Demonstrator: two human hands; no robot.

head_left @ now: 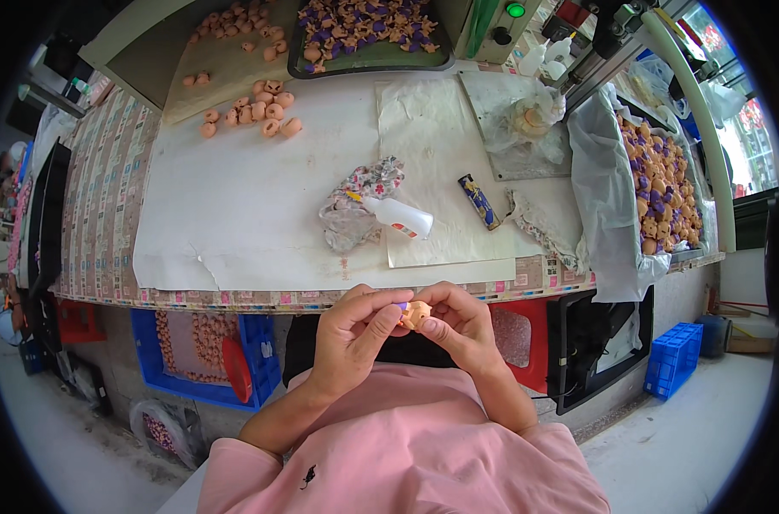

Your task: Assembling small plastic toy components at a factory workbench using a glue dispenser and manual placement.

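Close to my chest, just off the table's near edge, both hands hold a small peach-coloured doll figure [419, 316] with a purple part. My left hand [353, 336] pinches the purple end between thumb and fingers. On the peach end, the thumb and fingers of my right hand [460, 327] are closed. Fingers cover much of the figure. Beyond them a white squeeze bottle [402, 218] with an orange tip lies on its side, against a crumpled floral cloth and clear plastic [355, 201]. A slim dark blue and yellow object [479, 202] lies farther right.
Round peach doll heads [261, 110] are scattered at the far left. A dark tray [381, 63] of peach and purple pieces stands at the back. At right is a plastic-lined bin [602, 193] of similar figures. A grey metal plate [527, 164] carries a plastic-wrapped lump [531, 118].
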